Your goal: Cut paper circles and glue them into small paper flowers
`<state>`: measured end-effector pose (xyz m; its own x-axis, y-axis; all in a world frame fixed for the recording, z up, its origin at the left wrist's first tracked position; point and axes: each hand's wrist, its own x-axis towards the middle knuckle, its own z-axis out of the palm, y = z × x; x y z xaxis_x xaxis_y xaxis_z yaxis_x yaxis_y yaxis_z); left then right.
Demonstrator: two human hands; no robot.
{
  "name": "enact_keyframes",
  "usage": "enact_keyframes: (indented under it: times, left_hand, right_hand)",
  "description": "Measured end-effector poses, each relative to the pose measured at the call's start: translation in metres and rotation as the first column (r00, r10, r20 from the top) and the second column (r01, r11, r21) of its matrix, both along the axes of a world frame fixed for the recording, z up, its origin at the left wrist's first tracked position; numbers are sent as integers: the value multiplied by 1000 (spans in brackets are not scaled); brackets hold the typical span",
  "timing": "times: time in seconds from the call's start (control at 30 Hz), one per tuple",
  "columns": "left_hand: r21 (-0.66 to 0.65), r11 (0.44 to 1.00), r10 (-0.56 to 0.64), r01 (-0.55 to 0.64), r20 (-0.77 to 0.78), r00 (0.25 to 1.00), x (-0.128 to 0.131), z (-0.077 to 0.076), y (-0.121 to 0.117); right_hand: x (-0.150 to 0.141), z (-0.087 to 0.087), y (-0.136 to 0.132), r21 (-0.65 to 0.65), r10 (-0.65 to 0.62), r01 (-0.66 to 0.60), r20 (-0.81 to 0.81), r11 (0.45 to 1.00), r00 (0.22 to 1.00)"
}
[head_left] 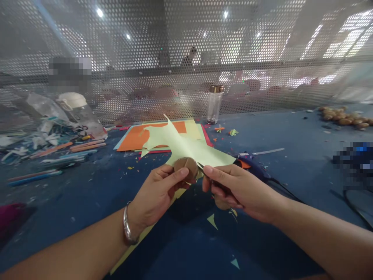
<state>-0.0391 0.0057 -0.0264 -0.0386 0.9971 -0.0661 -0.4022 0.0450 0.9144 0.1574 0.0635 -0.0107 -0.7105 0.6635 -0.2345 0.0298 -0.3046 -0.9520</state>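
My left hand (159,192) pinches a pale yellow-green paper sheet (186,146) together with a brown round cardboard piece (186,165), holding them above the blue table. A metal bangle sits on that wrist. My right hand (233,186) is closed round a dark tool that looks like scissors (204,170), its tip meeting the paper beside the brown disc. The handles are hidden inside the fingers.
Orange, yellow and red paper sheets (136,138) lie behind the hands. Pens and pencils (67,149) and plastic bags clutter the far left. A clear bottle (215,104) stands by the perforated screen. A glue gun with a cable (256,167) lies at the right. Paper scraps dot the table.
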Motion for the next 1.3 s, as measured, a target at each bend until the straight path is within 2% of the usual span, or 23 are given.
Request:
enact_keyframes:
  times: [0.2, 0.33, 0.63, 0.8, 0.97, 1.13, 1.3]
  left_hand:
    - [29, 999, -26, 28, -61, 998, 2, 1, -2]
    - [58, 998, 3, 0, -66, 998, 4, 2, -1]
    - [26, 1000, -9, 13, -126, 992, 2, -1, -2]
    - [-46, 995, -92, 87, -116, 989, 3, -2, -4]
    - [-41, 990, -140, 137, -101, 985, 4, -2, -3]
    - [-38, 991, -132, 128, -113, 985, 4, -2, -3]
    - [-62, 992, -115, 109, -110, 987, 4, -3, -4]
  right_hand:
    - [0, -1, 0, -12, -14, 14, -4, 1000, 1000]
    - [0, 0, 0, -10, -11, 11, -6, 1000, 1000]
    - [1, 0, 1, 6, 1, -1, -8, 1000, 1000]
    - [0, 3, 1, 10, -15, 15, 13, 1000, 1000]
    - [-1, 3, 1, 67, -22, 18, 60, 998, 998]
    - [-1, 2, 1, 110, -36, 27, 81, 994, 996]
    - [-2, 0, 2, 101, -43, 37, 56, 994, 998]
